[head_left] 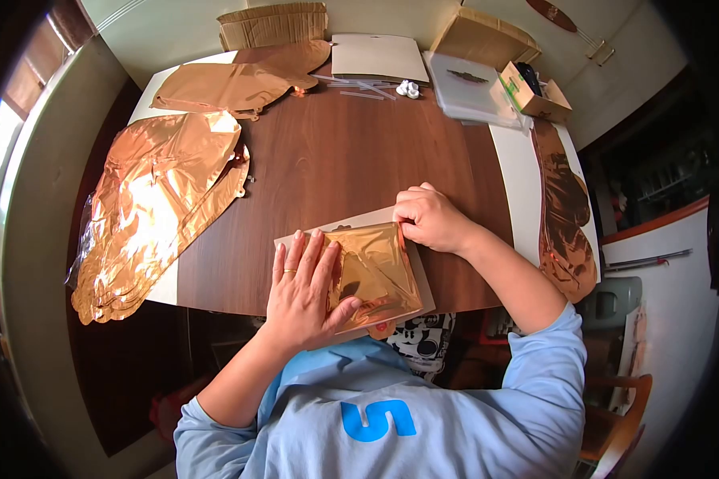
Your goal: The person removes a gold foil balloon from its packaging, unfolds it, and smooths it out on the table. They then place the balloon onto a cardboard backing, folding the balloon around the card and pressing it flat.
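Note:
A folded gold foil balloon lies on a pale card at the table's near edge. My left hand rests flat on the left part of the foil, fingers stretched out and a ring on one of them. At the far right corner, my right hand has its fingers curled in a pinch on the foil's edge. The fingertips of that hand are partly hidden. Flat gold foil balloons lie in a stack on the left side of the table.
More foil lies at the back left, and another piece hangs over the right edge. Along the back are pale cards, clear straws, small white rolls, clear plastic bags and an open box.

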Demonstrator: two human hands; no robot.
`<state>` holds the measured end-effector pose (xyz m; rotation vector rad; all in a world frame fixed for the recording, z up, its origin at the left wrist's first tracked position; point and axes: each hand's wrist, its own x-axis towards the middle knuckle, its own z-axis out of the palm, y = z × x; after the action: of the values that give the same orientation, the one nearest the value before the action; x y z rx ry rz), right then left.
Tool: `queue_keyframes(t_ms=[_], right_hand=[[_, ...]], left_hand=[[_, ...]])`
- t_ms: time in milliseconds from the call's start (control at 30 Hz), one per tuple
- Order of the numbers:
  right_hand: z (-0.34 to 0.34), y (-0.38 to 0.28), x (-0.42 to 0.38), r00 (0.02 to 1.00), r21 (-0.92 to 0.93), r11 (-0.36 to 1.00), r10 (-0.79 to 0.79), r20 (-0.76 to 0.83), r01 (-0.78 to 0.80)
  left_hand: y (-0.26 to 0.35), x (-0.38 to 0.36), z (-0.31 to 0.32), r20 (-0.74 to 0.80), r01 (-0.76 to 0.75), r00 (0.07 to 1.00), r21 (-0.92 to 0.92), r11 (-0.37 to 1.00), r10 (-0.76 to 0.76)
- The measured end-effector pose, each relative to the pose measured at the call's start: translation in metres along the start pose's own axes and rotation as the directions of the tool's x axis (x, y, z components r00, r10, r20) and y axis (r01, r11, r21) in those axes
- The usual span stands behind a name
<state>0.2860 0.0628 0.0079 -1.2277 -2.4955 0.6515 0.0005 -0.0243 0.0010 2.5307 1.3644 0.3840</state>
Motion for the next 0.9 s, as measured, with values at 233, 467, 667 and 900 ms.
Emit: queue_keyframes(t_ms=[233, 467, 667, 900], right_hand=[[-0.016, -0.004, 0.0, 0.997, 0.074, 0.995, -0.055, -0.057, 0.059], [-0.008, -0.004, 0.001, 0.998, 0.075, 0.996, 0.043, -0.037, -0.04], [-0.017, -0.016, 0.006, 0.934, 0.209, 0.912, 0.331, 0.137, -0.354], [-0.024, -0.013, 0.012, 0.85, 0.172, 0.835, 0.494, 0.183, -0.522]], left_hand=[[0.0, 0.0, -0.001, -0.001, 0.003, 1.0, 0.005, 1.0, -0.003], [0.001, 0.0, 0.0, -0.011, 0.002, 1.0, 0.018, 1.0, -0.001], [0.002, 0.0, 0.002, 0.001, 0.001, 1.0, 0.048, 0.999, -0.001], [0.003, -0.001, 0.004, -0.015, 0.0, 1.0, 0.066, 0.998, 0.001]])
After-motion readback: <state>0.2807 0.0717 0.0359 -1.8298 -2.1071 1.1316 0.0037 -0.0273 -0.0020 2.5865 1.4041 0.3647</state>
